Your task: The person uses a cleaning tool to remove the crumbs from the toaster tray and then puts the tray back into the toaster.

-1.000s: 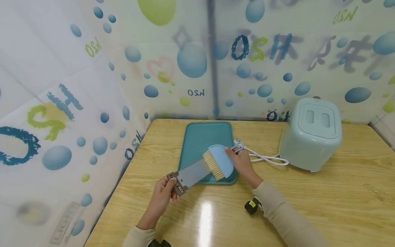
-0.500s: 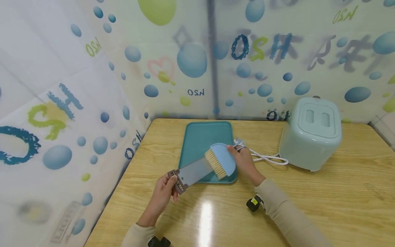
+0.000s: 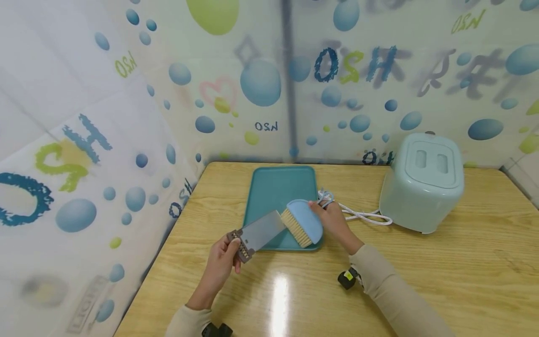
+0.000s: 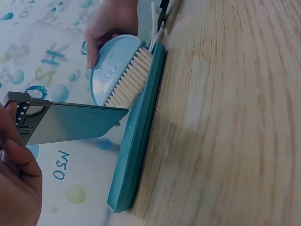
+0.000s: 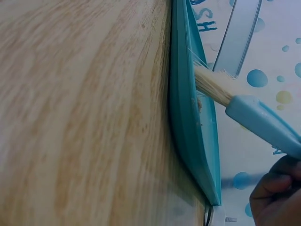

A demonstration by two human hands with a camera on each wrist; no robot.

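Observation:
My left hand (image 3: 222, 260) pinches a toaster crumb tray (image 3: 262, 231) by its brown slotted end, thumb on top. The flat grey metal plate slants above a teal serving tray (image 3: 280, 187). In my right hand (image 3: 332, 222) is a light blue brush (image 3: 306, 220), held by its rounded back. Its pale bristles (image 4: 129, 82) point down into the teal tray, right at the plate's free end. A small bit (image 4: 117, 124) shows at the plate's tip in the left wrist view. Brown crumbs (image 5: 200, 105) lie in the teal tray beside the bristles.
A pale green toaster (image 3: 423, 187) stands at the right on the wooden table (image 3: 455, 276). Its white cord (image 3: 368, 216) lies bundled between it and the teal tray, near my right hand. A printed curtain (image 3: 269, 131) closes off the back and left.
The brush has slid off the end of the crumb tray, down and to the right, uncovering the plate's tip. The crumb tray has shifted slightly left. Both hands keep their grips.

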